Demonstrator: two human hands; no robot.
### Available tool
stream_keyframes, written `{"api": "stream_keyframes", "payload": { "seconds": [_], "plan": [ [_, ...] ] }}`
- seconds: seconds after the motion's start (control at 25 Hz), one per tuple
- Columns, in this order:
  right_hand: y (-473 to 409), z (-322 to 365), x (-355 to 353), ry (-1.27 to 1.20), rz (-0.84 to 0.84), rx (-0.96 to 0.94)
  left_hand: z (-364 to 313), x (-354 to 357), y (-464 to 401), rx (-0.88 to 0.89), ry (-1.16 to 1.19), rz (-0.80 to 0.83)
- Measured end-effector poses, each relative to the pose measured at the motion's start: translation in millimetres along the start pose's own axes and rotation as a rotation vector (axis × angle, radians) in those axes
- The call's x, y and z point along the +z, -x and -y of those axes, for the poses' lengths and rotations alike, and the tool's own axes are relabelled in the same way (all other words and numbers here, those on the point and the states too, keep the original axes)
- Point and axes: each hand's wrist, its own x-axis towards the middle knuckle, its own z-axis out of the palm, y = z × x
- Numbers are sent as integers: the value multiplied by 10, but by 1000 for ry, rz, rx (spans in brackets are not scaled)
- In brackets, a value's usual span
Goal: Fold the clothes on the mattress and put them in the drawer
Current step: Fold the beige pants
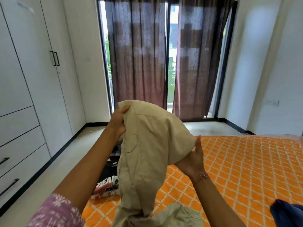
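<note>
A beige garment (147,145) is held unfolded above the mattress (246,169), gripped by the left hand (117,123) and pinched by the right hand (193,159); folding and storing are judged barely begun.

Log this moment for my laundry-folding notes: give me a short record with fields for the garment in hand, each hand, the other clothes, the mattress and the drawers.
garment in hand: beige garment, held up above the mattress, lower part hanging down, not yet folded
left hand: left hand grips its upper left edge
right hand: right hand holds its right corner, palm up
other clothes: black printed garment on the mattress's left edge; blue garment at lower right
mattress: orange lattice-patterned mattress
drawers: white wardrobe drawers at left, all closed
</note>
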Motion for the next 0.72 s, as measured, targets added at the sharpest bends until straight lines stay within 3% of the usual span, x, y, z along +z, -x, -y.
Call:
{"api": "stream_keyframes", "payload": {
  "seconds": [0.04,0.16,0.24,0.36,0.4,0.44,0.52,0.6,0.64,0.72],
  "plan": [
    [-20,39,97,61,28,-96,-61,-55,-1,-29,-94,31],
    [-185,271,337,324,-171,-266,-168,-328,50,-334,-514,277],
    [-283,337,305,341,-276,-310,103,-461,197,-407,-389,396],
    [-281,243,348,147,-355,-304,581,-136,506,-303,57,472],
    [-277,209,408,79,-386,-313,727,26,568,-257,97,431],
    [-318,208,444,25,-413,-338,822,151,599,-201,1,375],
    [-357,248,550,-16,-478,-389,920,242,649,-109,-475,342],
    [-397,273,598,4,-550,-410,1084,137,645,-95,-886,490],
    [-384,276,630,21,-567,-420,1158,106,679,-98,-884,538],
    [-366,272,687,61,-546,-411,1241,164,768,-42,-591,411]
  ]
}}
